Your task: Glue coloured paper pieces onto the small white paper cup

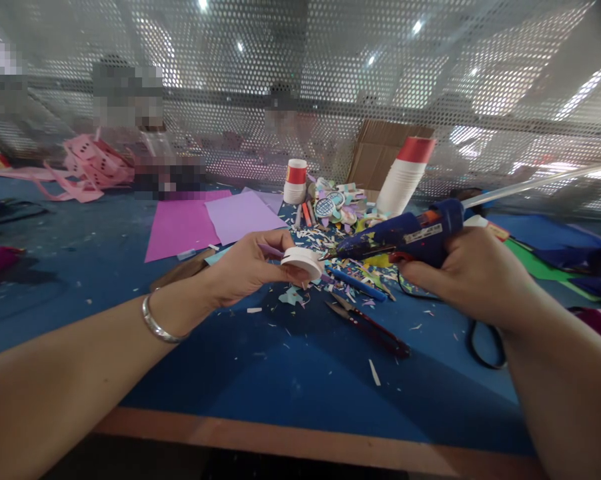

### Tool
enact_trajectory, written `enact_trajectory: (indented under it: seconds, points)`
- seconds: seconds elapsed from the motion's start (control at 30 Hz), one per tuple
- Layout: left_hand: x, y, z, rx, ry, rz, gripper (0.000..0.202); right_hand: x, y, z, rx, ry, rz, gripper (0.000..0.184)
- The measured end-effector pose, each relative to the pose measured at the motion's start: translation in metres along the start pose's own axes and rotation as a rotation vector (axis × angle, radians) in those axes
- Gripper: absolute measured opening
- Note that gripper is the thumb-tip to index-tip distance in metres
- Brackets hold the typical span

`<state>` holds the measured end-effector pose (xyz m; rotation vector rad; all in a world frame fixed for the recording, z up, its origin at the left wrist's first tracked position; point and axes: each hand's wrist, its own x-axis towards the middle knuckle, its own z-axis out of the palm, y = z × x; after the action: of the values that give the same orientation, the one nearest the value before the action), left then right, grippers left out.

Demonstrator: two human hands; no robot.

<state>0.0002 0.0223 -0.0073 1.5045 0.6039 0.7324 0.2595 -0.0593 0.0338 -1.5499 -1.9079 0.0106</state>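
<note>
Between the thumb and fingers of my left hand [253, 267] is a small round white paper piece [303, 263], like the cut-off bottom of a paper cup, with a bit of purple at its left. My right hand [475, 277] is wrapped round a blue hot glue gun [400, 237], fingers at its red trigger. A clear glue stick [530, 187] sticks out of the gun's back. The nozzle is at the right edge of the white piece; whether it touches, I cannot tell. Below them, scissors [370, 327] with dark handles lie on the blue table [260, 380].
Paper scraps [320, 233] cover the table's middle. Behind them stand a short cup stack [295, 183] and a tall, leaning cup stack [405, 177]. Purple sheets [240, 217] and pink ribbons [93, 167] lie left; a blue pen [358, 283] is near the scissors. A perforated metal screen [330, 67] closes the back.
</note>
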Motion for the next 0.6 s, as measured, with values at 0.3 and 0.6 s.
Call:
enact_trajectory:
  seconds: [0.3, 0.6]
  points:
    - [0.0014, 0.0013, 0.0005, -0.011, 0.017, -0.010, 0.029, -0.0006, -0.0005, -0.0012, -0.002, -0.038, 0.049, 0.029]
    - [0.0011, 0.0025, 0.0017, 0.007, 0.014, -0.002, 0.028, -0.0012, 0.0016, -0.0004, -0.055, -0.006, 0.043, 0.036]
